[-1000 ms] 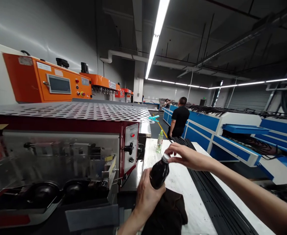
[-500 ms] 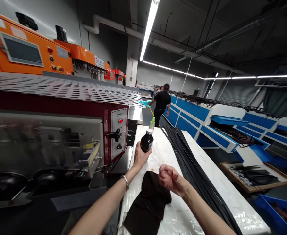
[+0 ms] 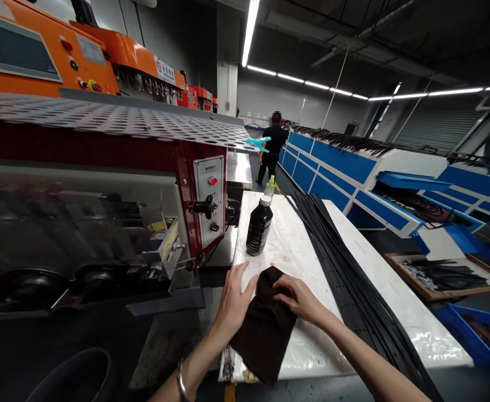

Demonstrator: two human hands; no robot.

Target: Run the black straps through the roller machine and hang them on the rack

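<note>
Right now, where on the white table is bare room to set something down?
Bare: table between dark bottle and black strips, beyond the cloth; also the band right of the strips. Crowded: near edge, left hand and right hand at the cloth.

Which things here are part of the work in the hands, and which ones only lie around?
In hand: dark cloth, touched by the left hand and the right hand; probably the dark bottle, standing just beyond it.
Lying about: green spray bottle, black strips, turquoise clip, wooden tray, blue bin.
</note>
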